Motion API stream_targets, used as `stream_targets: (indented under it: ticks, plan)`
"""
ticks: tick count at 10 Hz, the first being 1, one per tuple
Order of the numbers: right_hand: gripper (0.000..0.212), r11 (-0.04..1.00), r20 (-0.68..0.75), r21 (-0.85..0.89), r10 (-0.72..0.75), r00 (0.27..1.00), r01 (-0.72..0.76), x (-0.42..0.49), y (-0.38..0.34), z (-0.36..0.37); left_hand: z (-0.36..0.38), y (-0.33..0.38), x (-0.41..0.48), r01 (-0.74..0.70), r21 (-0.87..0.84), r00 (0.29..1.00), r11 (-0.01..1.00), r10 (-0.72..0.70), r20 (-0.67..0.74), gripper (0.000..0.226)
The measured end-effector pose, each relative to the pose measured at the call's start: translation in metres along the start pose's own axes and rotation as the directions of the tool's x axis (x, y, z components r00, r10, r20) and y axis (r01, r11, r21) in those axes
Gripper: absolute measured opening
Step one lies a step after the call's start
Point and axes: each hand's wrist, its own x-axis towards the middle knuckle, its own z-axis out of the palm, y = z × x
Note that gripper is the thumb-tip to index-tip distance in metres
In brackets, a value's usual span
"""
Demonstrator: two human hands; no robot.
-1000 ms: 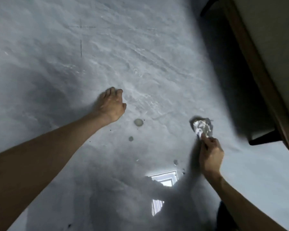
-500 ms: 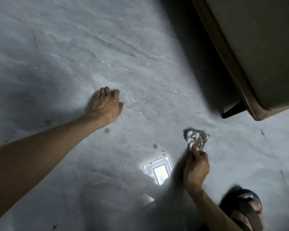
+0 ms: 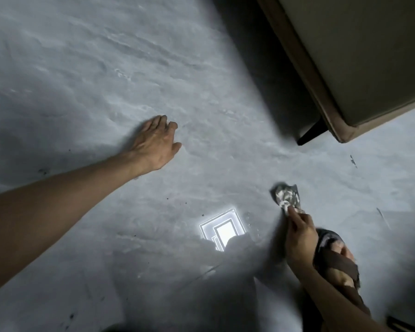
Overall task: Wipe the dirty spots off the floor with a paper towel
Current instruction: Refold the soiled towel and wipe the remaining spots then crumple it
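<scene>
Grey floor (image 3: 106,68) under sofa corner (image 3: 340,130): left hand (image 3: 153,144) flat, fingers spread empty for support; right hand (image 3: 297,236) fingertips pinching soiled paper towel (image 3: 286,196) for wiping.

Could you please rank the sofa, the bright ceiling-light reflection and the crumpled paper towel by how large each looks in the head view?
1. sofa, by far the largest, though cut off by the frame
2. light reflection
3. paper towel, only somewhat smaller than the reflection

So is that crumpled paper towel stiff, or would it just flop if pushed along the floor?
Probably soft: the paper towel is crumpled, pinched at one end by the right hand. Likely very light, since fingertips alone hold it. It looks soiled, maybe damp, so it might tear or smear.
</scene>
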Motion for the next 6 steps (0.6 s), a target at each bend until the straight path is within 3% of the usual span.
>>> stream_targets:
  ticks: [1, 2, 3, 4, 5, 6]
  plan:
    - [0.031, 0.957, -0.097, 0.025, 0.289, 0.952, -0.288, -0.054, -0.019, 0.020, 0.004, 0.008, 0.002, 0.025, 0.002, 0.999, 1.000, -0.025, 0.048, 0.051]
    - [0.028, 0.923, -0.105, 0.123, 0.378, 0.920, -0.365, -0.082, -0.060, 0.046, 0.007, 0.013, 0.003, 0.039, 0.002, 0.996, 0.999, -0.039, 0.080, 0.050]
    - [0.026, 0.942, 0.088, 0.305, 0.121, 0.989, -0.143, -0.086, -0.108, 0.076, 0.007, 0.016, 0.004, 0.039, 0.027, 0.994, 0.999, -0.041, 0.101, 0.050]
    - [0.035, 0.955, 0.260, 0.257, -0.218, 0.941, 0.151, -0.091, -0.138, 0.086, 0.005, 0.012, 0.005, 0.038, -0.024, 0.995, 0.999, -0.036, 0.091, 0.049]
    - [0.041, 0.961, 0.307, 0.174, -0.260, 0.915, 0.215, -0.064, -0.085, 0.054, 0.003, -0.001, 0.001, 0.014, -0.061, 0.996, 0.998, -0.009, 0.086, 0.047]
    - [0.037, 0.996, 0.209, 0.066, -0.079, 0.975, 0.067, -0.052, -0.042, 0.037, 0.003, -0.006, -0.002, -0.007, -0.051, 0.995, 0.999, 0.012, 0.104, 0.047]
